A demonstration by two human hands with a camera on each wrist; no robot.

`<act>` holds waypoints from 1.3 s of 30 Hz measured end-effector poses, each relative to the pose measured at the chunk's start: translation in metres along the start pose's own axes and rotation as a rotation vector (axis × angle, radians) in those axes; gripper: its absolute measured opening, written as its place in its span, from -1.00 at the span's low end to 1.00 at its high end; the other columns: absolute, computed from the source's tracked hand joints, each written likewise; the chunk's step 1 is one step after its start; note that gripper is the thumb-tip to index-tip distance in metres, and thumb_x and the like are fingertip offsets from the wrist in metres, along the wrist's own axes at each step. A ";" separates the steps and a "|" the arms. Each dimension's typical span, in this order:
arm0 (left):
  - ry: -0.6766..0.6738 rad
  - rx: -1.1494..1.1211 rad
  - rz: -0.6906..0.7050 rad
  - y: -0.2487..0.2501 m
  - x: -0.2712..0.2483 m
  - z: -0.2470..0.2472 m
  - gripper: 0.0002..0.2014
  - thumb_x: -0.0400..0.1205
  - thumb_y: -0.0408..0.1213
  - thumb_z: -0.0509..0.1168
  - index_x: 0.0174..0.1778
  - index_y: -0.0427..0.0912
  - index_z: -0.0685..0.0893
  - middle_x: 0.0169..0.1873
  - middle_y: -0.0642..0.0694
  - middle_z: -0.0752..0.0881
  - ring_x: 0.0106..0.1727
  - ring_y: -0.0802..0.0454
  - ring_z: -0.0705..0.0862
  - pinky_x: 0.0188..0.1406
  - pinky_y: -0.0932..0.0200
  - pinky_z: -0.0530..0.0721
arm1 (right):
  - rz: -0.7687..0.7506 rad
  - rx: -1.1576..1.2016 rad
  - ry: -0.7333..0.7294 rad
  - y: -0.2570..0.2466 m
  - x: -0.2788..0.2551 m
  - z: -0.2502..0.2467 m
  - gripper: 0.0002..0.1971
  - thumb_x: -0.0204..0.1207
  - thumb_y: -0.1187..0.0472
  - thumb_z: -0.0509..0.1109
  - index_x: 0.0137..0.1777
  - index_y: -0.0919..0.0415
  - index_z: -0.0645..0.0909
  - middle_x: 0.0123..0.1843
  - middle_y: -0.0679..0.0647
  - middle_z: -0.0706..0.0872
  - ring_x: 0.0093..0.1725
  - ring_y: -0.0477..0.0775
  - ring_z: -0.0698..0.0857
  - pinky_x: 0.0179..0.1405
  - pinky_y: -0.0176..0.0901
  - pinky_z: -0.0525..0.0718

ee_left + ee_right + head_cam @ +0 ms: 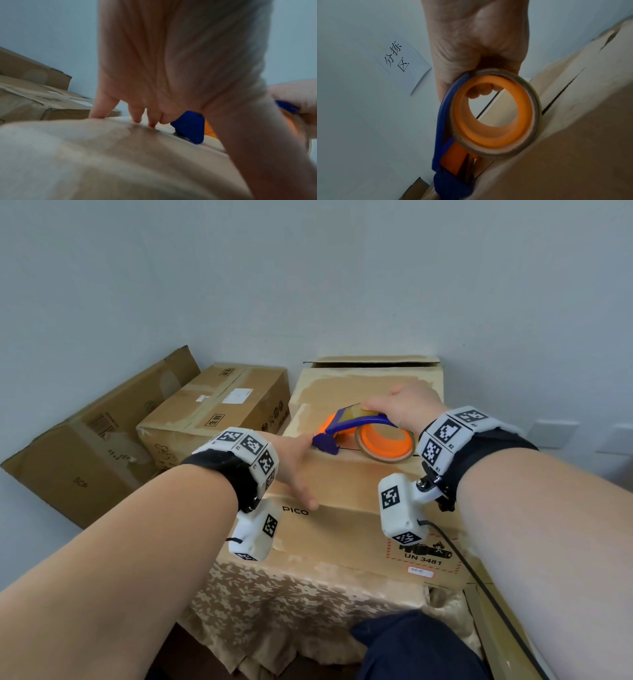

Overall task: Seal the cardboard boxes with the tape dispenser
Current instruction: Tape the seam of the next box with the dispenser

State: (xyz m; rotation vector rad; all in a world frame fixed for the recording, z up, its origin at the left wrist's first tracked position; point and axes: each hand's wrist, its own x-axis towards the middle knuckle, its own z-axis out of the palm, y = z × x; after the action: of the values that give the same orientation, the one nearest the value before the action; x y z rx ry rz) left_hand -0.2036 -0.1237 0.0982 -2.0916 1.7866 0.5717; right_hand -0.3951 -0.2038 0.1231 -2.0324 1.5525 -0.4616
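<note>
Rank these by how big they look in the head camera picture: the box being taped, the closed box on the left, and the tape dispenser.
1. Box being taped, though it is nearest the camera, which enlarges it.
2. Closed box on the left.
3. Tape dispenser, clearly smallest, gripped by the right hand.

1. A floral-patterned tablecloth (301,594) covers the table near the camera.
2. A pale wall (308,268) rises well behind the tablecloth.
3. A paper sign (399,59) with handwritten characters is stuck to that wall.
4. White wall sockets (551,433) sit on the wall, right of the tablecloth.
5. A black cable (479,580) trails down past the tablecloth's right edge.
</note>
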 end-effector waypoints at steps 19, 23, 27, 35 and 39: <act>0.020 0.116 -0.011 0.016 -0.015 -0.016 0.30 -0.28 0.42 0.55 0.42 0.02 0.31 0.24 0.04 0.58 0.26 -0.06 0.58 0.36 -0.10 0.53 | 0.000 0.028 -0.048 0.041 -0.018 -0.052 -0.54 0.48 -0.15 0.41 -0.47 0.16 0.47 -0.43 0.10 0.53 -0.31 0.13 0.53 -0.27 -0.09 0.43; -0.026 0.264 -0.023 0.025 -0.012 -0.019 0.51 -0.34 0.51 0.45 0.60 0.02 0.13 0.50 0.01 0.40 0.48 -0.08 0.43 0.49 -0.12 0.40 | -0.002 -0.055 -0.060 0.042 -0.026 -0.053 -0.53 0.51 -0.11 0.37 -0.49 0.16 0.39 -0.46 0.09 0.44 -0.34 0.11 0.47 -0.27 -0.10 0.39; -0.055 0.347 -0.035 0.040 -0.012 -0.026 0.43 -0.17 0.35 0.59 0.63 0.10 0.05 0.56 -0.01 0.30 0.57 -0.13 0.29 0.52 -0.16 0.34 | 0.036 -0.037 -0.051 0.042 -0.029 -0.053 -0.53 0.50 -0.11 0.39 -0.49 0.15 0.37 -0.44 0.09 0.43 -0.35 0.10 0.47 -0.24 -0.10 0.40; -0.058 0.434 0.017 0.069 -0.006 -0.023 0.31 0.13 0.08 0.67 0.66 -0.13 -0.01 0.59 -0.10 0.23 0.59 -0.08 0.26 0.53 -0.03 0.32 | 0.296 0.360 -0.191 0.057 -0.046 -0.059 -0.55 0.55 -0.21 0.32 -0.34 0.15 0.47 -0.16 0.11 0.71 0.23 0.05 0.45 0.12 -0.01 0.62; -0.052 0.409 0.037 0.069 -0.008 -0.022 0.27 0.18 0.07 0.66 0.65 -0.14 -0.01 0.57 -0.09 0.24 0.58 -0.09 0.26 0.53 -0.06 0.31 | 0.356 0.433 -0.235 0.053 -0.056 -0.061 -0.58 0.57 -0.17 0.32 -0.33 0.16 0.46 0.37 0.31 0.61 0.16 0.26 0.66 -0.18 -0.09 0.59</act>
State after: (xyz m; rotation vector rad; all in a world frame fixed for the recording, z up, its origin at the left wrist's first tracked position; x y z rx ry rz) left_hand -0.2707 -0.1387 0.1224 -1.7534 1.7420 0.2387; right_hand -0.4867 -0.1726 0.1423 -1.3963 1.4766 -0.3652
